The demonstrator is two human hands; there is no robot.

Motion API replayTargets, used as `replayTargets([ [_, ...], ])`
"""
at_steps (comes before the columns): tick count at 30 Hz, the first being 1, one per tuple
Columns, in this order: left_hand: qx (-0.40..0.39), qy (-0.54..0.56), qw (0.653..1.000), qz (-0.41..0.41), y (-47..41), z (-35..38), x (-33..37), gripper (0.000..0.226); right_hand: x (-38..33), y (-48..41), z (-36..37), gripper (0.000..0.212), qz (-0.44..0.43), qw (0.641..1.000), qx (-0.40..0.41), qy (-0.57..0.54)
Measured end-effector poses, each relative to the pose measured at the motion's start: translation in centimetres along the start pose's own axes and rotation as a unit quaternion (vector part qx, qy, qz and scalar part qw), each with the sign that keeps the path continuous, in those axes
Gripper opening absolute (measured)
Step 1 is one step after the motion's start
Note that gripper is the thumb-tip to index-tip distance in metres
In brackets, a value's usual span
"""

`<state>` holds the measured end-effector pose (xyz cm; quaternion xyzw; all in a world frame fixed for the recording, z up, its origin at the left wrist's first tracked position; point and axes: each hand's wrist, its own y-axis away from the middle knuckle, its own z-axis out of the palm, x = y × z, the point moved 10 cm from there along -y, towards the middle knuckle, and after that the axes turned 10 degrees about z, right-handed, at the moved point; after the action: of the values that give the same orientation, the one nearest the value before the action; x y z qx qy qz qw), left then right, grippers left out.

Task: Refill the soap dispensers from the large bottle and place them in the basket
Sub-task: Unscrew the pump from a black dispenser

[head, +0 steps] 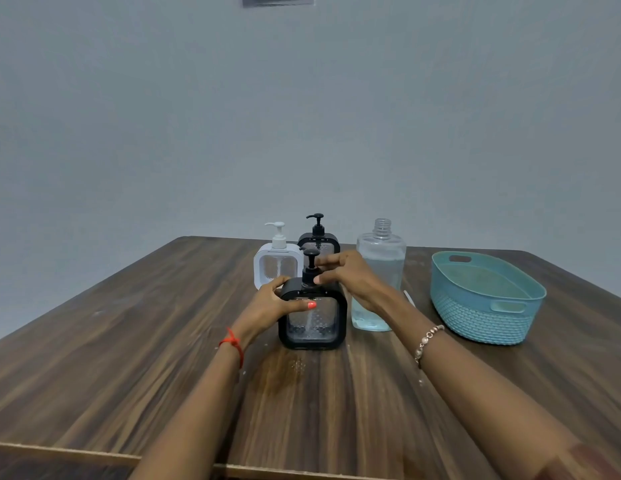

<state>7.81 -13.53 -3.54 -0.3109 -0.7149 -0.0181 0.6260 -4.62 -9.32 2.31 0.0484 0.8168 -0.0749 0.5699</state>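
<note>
Here the left hand (267, 303) wraps the near black dispenser (312, 320) at mid-table — thumb across its front — while the right hand (347, 275) pinches its pump collar. The open bottle (380, 271) stands just right; the basket (486, 299) farther right.

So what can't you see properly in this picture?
- Head view: the far black dispenser, its lower half hidden by the near black dispenser and right hand.
- Large bottle: its left side is covered by the right hand.
- Grey thing on the wall: cut off by the top edge.
</note>
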Motion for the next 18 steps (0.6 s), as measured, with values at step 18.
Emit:
replayTargets([
  [18, 0.007, 0.018, 1.000, 0.002, 0.4, 0.4, 0.5, 0.041, -2.6, 2.1, 0.0, 0.028, -0.053, 0.993, 0.044, 0.100],
])
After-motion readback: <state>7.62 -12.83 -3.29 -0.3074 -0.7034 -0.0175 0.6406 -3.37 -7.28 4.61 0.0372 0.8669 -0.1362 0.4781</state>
